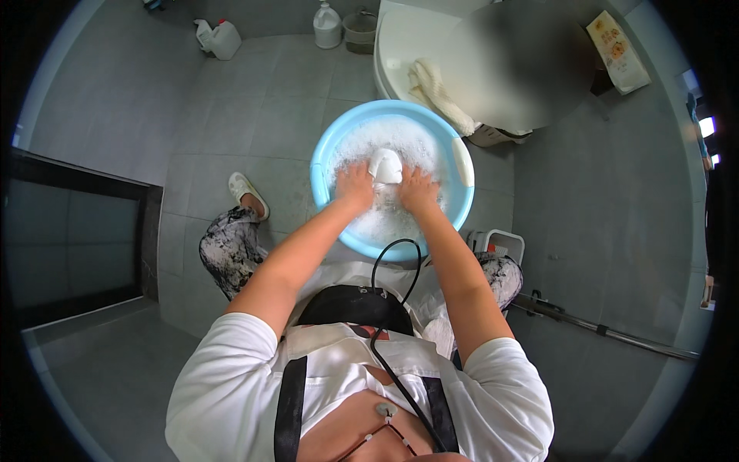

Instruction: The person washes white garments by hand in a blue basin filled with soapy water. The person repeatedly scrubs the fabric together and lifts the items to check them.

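Observation:
A light blue round basin [326,145] full of white suds stands on the floor in front of me. Between my hands a white rounded piece [386,166] rises out of the foam; whether it is cloth or something stiffer I cannot make out. My left hand [355,185] is closed at its left side, with the fingertips sunk in the suds. On the other side my right hand [418,188] grips it too, its fingers partly covered by foam. The part of the piece under the water is hidden.
A cream towel [433,88] hangs over the white toilet [391,54] beyond the basin. Two jugs, one white [326,26] and one with a red cap [222,39], stand by the far wall. A black cable [376,339] hangs before my chest. A metal rail [639,340] runs at right.

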Demonstrator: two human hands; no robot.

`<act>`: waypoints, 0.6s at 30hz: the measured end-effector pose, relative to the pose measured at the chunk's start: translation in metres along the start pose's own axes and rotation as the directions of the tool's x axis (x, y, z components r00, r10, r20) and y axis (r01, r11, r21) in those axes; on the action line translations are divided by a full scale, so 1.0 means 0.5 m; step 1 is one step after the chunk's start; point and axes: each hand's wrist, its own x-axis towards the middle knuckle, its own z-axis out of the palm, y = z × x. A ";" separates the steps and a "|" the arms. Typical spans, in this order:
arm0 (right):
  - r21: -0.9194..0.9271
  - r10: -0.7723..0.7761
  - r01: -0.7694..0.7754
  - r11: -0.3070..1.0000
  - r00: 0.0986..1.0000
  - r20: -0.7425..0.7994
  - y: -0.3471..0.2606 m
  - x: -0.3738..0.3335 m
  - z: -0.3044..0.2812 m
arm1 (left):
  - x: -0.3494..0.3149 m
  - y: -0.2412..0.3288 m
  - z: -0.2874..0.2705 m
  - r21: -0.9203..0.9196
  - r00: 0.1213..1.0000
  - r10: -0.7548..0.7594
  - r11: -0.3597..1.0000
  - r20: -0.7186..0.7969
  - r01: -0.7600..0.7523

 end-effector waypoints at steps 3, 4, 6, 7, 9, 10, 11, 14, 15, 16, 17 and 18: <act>-0.185 -0.027 0.075 0.980 0.968 0.248 0.008 0.049 0.031 | 0.023 0.005 -0.001 -0.028 0.977 -0.042 0.998 0.210 0.048; -0.239 -0.042 0.119 0.964 0.951 0.305 0.012 0.063 0.042 | 0.025 0.005 0.007 0.009 0.972 -0.027 1.000 0.235 0.025; -0.320 -0.074 0.207 0.924 0.921 0.382 0.019 0.093 0.061 | 0.030 0.010 0.000 -0.008 0.950 -0.035 0.999 0.311 0.040; -0.335 -0.085 0.220 0.916 0.923 0.375 0.024 0.102 0.068 | 0.033 0.015 -0.018 -0.059 0.930 -0.054 0.995 0.363 0.080; -0.289 -0.072 0.141 0.947 0.969 0.238 0.029 0.124 0.087 | 0.041 0.007 -0.018 -0.140 0.938 0.005 0.989 0.346 0.046; -0.236 -0.056 0.088 0.968 0.989 0.139 0.034 0.133 0.094 | 0.051 -0.007 -0.003 -0.161 0.959 0.082 0.986 0.270 -0.039; -0.171 -0.038 0.043 0.984 0.999 0.035 0.038 0.140 0.106 | 0.064 -0.017 0.011 -0.175 0.968 0.160 0.976 0.193 -0.126; 0.179 0.074 -0.044 0.983 0.984 -0.159 0.047 0.121 0.090 | 0.072 -0.014 -0.005 -0.617 0.963 -0.263 0.749 0.058 0.242; 0.278 0.103 -0.057 0.959 0.982 -0.156 0.043 0.092 0.055 | 0.076 -0.020 0.005 -0.675 0.959 -0.282 0.710 -0.011 0.201; 0.352 0.130 -0.074 0.933 0.982 -0.139 0.036 0.057 0.008 | 0.081 -0.029 0.028 -0.728 0.951 -0.302 0.667 -0.072 0.157; 0.432 0.135 -0.082 0.898 0.986 -0.093 0.032 0.019 -0.053 | 0.088 -0.034 0.037 -0.775 0.937 -0.321 0.624 -0.136 0.102; 0.391 0.126 -0.048 0.919 0.976 -0.178 0.034 -0.002 -0.065 | 0.084 -0.038 0.034 -0.755 0.956 -0.260 0.652 -0.136 0.070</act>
